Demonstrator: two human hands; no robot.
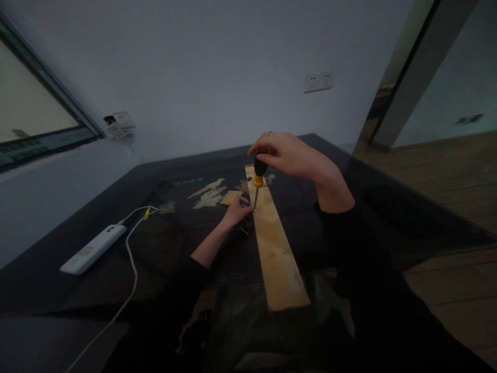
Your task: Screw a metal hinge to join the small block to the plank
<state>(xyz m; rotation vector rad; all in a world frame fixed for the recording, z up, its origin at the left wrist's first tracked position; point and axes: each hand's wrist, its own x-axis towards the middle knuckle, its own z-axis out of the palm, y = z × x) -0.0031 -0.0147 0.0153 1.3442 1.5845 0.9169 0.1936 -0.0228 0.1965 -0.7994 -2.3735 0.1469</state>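
Wooden plank [277,248] bore an upright screwdriver [258,178] near its far end; right hand [289,155] fingers were clamped round the black-and-yellow handle. Left hand [235,211] fingertips were pinched together at its tip, by the plank's left edge.

The long pale wooden plank [277,259] lies on the dark glossy desk [58,295], a black-and-yellow screwdriver [259,173] upright on it, a white oblong power bank [93,249] well left.
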